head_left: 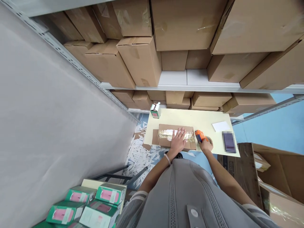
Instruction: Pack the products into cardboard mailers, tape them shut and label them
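A brown cardboard box (163, 139) lies lengthwise on a pale yellow table (190, 117), with shiny clear tape along its top. My left hand (178, 142) rests flat on that tape, fingers spread. Just off the box's right end, my right hand (206, 145) is closed around an orange tape dispenser (200, 135). A tape roll partly shows beside the fingers. Behind the box, near the table's far left corner, stands a small green and white carton (155, 110) with its top flaps up.
A white sheet (220, 126) and a pixelated dark item (229, 142) lie on the table's right. Shelves of cardboard boxes (140, 60) rise ahead. Paper strips (140, 155) litter the floor. Green cartons (109, 194) are stacked lower left; a large open box (247, 167) stands right.
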A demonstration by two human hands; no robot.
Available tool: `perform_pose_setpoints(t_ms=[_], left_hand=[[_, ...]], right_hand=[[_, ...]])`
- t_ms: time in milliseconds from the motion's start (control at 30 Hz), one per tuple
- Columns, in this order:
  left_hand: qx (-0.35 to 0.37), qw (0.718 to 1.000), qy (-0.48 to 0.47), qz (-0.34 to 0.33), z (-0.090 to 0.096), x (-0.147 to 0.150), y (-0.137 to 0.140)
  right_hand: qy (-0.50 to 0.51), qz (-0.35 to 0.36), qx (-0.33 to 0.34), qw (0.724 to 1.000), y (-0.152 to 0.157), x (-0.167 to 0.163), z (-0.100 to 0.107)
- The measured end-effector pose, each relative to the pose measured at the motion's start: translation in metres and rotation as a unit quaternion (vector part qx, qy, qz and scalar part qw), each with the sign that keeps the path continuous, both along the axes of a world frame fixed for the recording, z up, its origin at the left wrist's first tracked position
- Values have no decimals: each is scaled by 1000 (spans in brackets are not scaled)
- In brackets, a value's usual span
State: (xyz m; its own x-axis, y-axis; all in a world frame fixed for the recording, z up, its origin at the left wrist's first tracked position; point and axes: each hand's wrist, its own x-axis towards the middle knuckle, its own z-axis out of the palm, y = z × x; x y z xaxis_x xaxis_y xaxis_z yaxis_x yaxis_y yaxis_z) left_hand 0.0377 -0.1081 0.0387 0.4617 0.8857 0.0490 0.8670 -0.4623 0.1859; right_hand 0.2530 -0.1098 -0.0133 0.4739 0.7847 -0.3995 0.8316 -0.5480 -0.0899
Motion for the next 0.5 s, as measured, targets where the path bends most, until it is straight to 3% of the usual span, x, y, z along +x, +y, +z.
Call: perform_pose_setpoints(t_ms=[100, 233, 300, 500], left_hand=[[3, 1000, 2, -2, -1, 0, 0], [7, 999, -11, 33, 6, -9, 6], [10, 995, -17, 94, 13, -22, 11], [-12, 941, -24, 338, 19, -75, 25]], right_hand=[[4, -18, 31, 999, 5, -6, 12], [120, -9, 169, 978, 8, -31, 37], [159, 14, 196, 967, 9, -47, 47], [111, 60, 154, 980, 18, -73, 57]])
